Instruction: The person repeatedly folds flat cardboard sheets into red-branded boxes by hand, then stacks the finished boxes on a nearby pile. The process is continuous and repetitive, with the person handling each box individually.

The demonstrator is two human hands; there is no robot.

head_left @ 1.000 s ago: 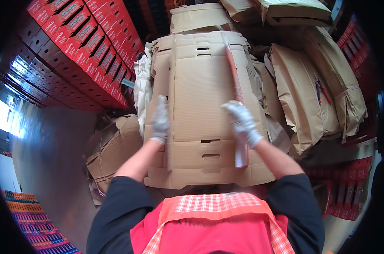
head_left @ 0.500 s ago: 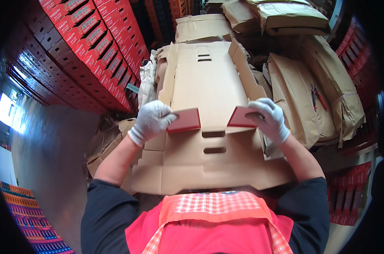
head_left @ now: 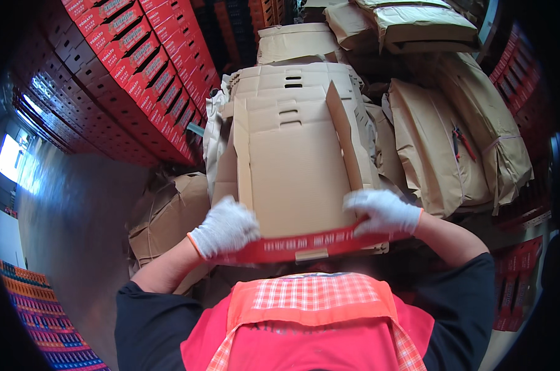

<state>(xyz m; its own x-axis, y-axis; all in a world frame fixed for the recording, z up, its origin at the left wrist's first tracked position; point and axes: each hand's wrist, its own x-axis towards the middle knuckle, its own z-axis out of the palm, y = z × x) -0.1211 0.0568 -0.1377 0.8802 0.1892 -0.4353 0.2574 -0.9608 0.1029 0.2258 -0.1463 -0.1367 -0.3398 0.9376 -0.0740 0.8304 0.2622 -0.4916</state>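
A part-folded cardboard box (head_left: 298, 179), plain brown inside, lies lengthwise in front of me with its long side walls standing up. Its near end shows a red printed panel (head_left: 305, 245). White knitted gloves cover both hands. My left hand (head_left: 226, 229) is closed on the near left corner of the box, and my right hand (head_left: 382, 213) grips the near right corner, thumb toward the inside. Beneath and beyond the box lie flat brown cardboard blanks (head_left: 292, 73) with slotted handle holes. Part of each hand's fingers is hidden by the cardboard.
Tall stacks of red printed boxes (head_left: 138, 62) rise at the left. Brown paper-wrapped bundles (head_left: 425, 142) lie at the right, with red-handled pliers (head_left: 464, 143) on one. More wrapped bundles (head_left: 298, 42) are at the back. Colourful stacked boxes (head_left: 45, 321) stand at the lower left.
The box has come nearer to me, uncovering blanks at the far end. Its near end has folded up, showing a red face. My hands have moved from the small flaps down to the near corners.
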